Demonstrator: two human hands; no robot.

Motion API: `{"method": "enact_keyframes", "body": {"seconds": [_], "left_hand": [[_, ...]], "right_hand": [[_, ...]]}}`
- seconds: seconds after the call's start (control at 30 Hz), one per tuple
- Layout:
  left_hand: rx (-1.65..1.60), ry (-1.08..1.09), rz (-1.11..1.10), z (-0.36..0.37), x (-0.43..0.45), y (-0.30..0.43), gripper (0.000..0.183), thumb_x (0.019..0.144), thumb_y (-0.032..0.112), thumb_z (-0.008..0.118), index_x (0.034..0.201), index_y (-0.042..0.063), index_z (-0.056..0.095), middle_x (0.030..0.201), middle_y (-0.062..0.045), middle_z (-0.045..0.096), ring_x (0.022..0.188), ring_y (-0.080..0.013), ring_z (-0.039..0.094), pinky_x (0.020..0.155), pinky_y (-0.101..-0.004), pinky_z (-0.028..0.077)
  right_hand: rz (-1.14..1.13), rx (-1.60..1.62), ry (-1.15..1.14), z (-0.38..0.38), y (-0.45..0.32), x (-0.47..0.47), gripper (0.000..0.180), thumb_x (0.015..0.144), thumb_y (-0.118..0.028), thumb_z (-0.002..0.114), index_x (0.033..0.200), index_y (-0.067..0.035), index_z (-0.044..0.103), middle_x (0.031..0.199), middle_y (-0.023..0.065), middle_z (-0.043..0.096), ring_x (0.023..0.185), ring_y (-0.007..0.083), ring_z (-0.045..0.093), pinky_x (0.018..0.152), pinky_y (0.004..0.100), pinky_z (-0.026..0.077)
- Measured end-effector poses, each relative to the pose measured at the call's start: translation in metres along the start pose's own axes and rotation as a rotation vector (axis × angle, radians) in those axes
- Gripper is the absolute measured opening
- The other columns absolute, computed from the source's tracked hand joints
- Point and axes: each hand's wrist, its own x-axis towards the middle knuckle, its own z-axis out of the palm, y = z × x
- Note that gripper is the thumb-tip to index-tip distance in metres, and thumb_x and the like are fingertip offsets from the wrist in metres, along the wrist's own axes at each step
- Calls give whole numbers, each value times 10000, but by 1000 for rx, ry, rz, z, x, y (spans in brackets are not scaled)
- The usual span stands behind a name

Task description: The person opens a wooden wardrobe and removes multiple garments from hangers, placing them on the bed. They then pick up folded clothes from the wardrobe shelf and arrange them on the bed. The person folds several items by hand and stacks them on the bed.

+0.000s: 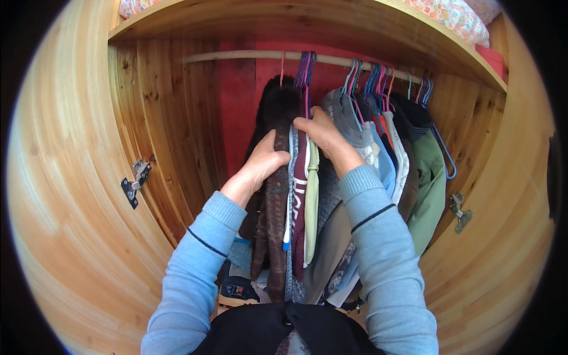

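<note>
A dark brown patterned coat (pixel 277 208) with a black furry collar (pixel 282 106) hangs from a pink hanger (pixel 282 66). Around its upper front is my left hand (pixel 264 159), thumb towards the right and fingers partly hidden. My right hand (pixel 324 133), slightly higher, grips the top of a narrow bunch of clothes beside the coat. That bunch includes a blue-grey patterned garment (pixel 291 155), a maroon garment (pixel 299 222) with white lettering and a light green garment (pixel 312 195). Purple and pink hangers (pixel 305 71) rise above it.
A wooden rod (pixel 248 54) spans the wardrobe below a shelf (pixel 310 22) bearing floral bedding (pixel 448 20). More clothes, including a green jacket (pixel 428 186), hang at right. Open doors with metal hinges (pixel 135 182) flank me. Folded clothes (pixel 239 279) lie below.
</note>
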Motion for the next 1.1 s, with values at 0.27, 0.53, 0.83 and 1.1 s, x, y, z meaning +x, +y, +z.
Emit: {"method": "enact_keyframes", "body": {"seconds": [0.27, 0.53, 0.83, 1.1], "left_hand": [[213, 181, 20, -38, -3, -6, 854, 798, 503, 660, 1416, -3, 359, 1422, -212, 282, 1325, -329, 306, 1087, -401, 294], [-298, -176, -54, -35, 5, -1, 977, 800, 456, 746, 1478, 33, 184, 1364, -177, 440, 1243, -263, 456, 1029, -382, 386], [-496, -92, 32, 2, 50, -15, 441, 683, 10, 577, 1122, -2, 546, 900, -57, 579, 804, -163, 574, 705, -285, 475], [-601, 29, 154, 8, 41, 7, 367, 636, -16, 530, 999, -10, 584, 806, -3, 537, 702, -106, 519, 612, -233, 411]], "right_hand": [[-16, -12, 178, 1, 9, 15, 833, 759, -296, 737, 1357, 127, 340, 1207, 275, 567, 1069, 307, 596, 909, 354, 478], [119, 427, 85, 16, 5, 14, 604, 758, -207, 715, 1236, 60, 462, 1085, 213, 617, 977, 295, 622, 831, 388, 508], [54, 574, -14, -4, 5, 14, 427, 769, -98, 626, 1161, 29, 516, 934, 120, 613, 814, 199, 604, 718, 317, 499], [-116, 583, -104, -4, 1, 40, 404, 707, -83, 615, 1086, 21, 522, 892, 93, 605, 773, 172, 589, 689, 288, 485]]}}
